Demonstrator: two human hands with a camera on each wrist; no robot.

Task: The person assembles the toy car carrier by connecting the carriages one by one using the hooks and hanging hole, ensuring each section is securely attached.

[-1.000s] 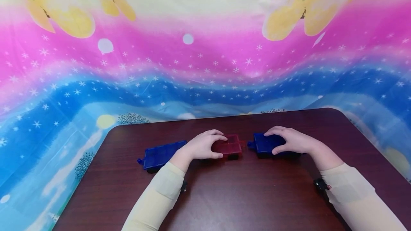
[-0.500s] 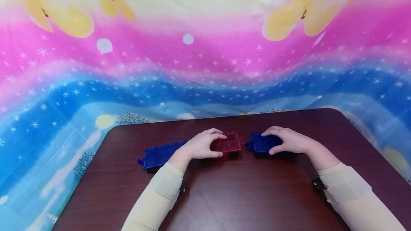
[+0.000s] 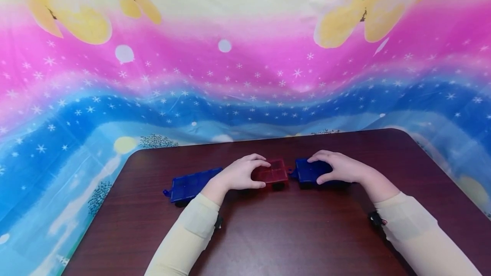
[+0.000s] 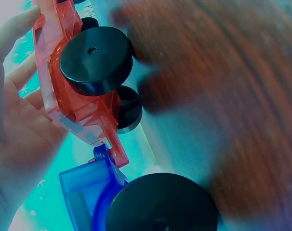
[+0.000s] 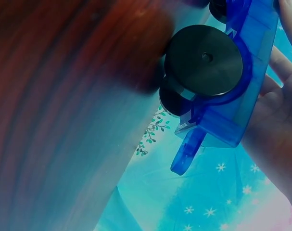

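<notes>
My left hand [image 3: 239,173] holds a see-through red toy car base [image 3: 277,171] between thumb and fingers, its black wheels [image 4: 96,61] facing the left wrist view. Behind it a blue toy car base [image 3: 195,184] stands on the table; its front loop meets the red one's rear bar [image 4: 118,153]. On the right, my right hand [image 3: 345,167] grips another blue car base [image 3: 307,170] from above by its sides. The front loop of that one is up against the red base's right end; whether they are hooked is too small to tell. A tail hook [image 5: 186,153] juts from its other end.
The dark brown table [image 3: 291,229] has rounded far corners. Right behind its far edge hangs a printed cloth [image 3: 245,71] in pink and blue, which also runs down both sides.
My right hand has slid the right blue car base leftward, narrowing the gap to the red one until they meet. The left hand stays almost where it was.
</notes>
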